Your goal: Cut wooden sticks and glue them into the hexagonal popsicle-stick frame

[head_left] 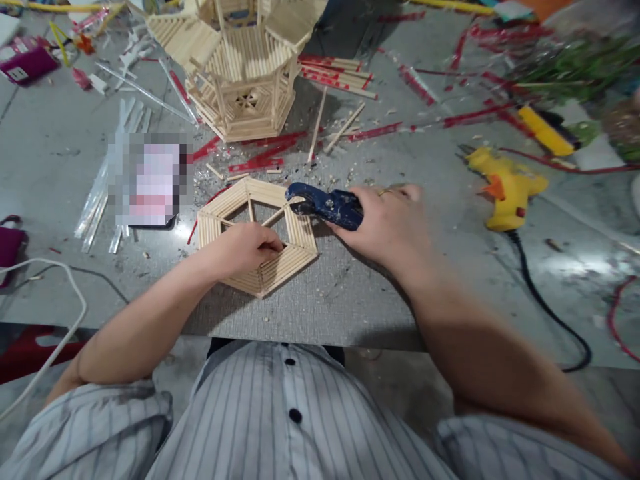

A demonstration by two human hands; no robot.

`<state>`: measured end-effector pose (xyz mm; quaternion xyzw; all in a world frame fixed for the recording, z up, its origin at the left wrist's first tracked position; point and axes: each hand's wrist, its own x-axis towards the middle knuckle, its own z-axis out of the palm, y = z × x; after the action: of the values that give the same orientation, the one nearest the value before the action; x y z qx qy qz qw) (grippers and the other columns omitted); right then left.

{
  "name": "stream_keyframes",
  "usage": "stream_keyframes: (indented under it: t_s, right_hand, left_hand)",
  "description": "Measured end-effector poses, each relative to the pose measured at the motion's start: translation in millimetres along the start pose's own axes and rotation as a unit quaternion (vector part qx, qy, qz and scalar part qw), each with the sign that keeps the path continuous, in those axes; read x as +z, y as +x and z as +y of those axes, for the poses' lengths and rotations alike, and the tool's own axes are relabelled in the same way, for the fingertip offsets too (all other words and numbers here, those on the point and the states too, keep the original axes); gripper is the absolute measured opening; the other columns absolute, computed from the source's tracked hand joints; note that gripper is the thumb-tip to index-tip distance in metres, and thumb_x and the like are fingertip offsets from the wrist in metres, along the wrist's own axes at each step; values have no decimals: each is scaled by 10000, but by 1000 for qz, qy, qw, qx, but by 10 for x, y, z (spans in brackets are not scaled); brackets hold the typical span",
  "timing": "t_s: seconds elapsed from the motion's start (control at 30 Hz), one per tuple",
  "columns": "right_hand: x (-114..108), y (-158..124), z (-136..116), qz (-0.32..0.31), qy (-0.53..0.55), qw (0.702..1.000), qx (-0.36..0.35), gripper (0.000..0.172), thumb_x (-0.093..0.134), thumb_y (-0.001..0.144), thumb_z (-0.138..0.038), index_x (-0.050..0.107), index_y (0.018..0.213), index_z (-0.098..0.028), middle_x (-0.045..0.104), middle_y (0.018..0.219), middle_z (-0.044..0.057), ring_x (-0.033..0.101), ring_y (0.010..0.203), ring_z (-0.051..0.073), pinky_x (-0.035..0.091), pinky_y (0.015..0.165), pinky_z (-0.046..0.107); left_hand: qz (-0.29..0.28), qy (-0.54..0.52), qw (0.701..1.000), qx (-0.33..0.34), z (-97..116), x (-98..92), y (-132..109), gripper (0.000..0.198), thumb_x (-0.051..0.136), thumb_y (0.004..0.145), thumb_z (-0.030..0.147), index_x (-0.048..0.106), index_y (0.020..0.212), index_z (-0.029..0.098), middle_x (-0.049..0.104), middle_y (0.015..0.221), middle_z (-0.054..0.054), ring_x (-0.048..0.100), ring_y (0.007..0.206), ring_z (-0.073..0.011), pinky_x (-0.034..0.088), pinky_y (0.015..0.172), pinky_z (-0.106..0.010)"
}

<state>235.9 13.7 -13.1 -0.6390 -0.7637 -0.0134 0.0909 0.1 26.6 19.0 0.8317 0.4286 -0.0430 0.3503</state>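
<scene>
Closed around the handles of a blue cutter (325, 205), the grip of the right hand (395, 223) sits just right of centre. The tool's head points left and touches the upper right corner of a hexagonal stick frame (300, 233). That frame lies flat on the grey desk (350, 293) at mid-frame. The left hand (245, 250) rests on the frame's lower rim, its grip narrow, pinching the near end of a thin stick (274, 217) that slants across the opening. A yellow glue gun (503, 187) lies to the right, well apart. A stick pavilion (240, 80) stands at top centre.
</scene>
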Motion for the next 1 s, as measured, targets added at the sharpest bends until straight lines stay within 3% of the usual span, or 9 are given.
stream_keyframes:
  t_s: [0.27, 1.0]
  right_hand:
    - [-21, -27, 22, -32, 15, 999, 7, 546, 478, 810, -563, 582, 1158, -154, 655, 971, 182, 587, 891, 346, 291, 836, 472]
    - [-39, -34, 6, -15, 9, 1000, -6, 504, 495, 802, -556, 604, 1094, -160, 669, 895, 174, 598, 829, 337, 317, 827, 476]
  left_hand:
    - [-74, -15, 997, -1, -17, -86, -30, 215, 531, 778, 172, 722, 874, 196, 734, 847, 3, 612, 709, -106, 396, 688, -214]
    - [-59, 15, 998, 2, 1, -58, -36, 239, 523, 788, 216, 732, 899, 186, 734, 867, -28, 607, 720, -125, 377, 661, -226]
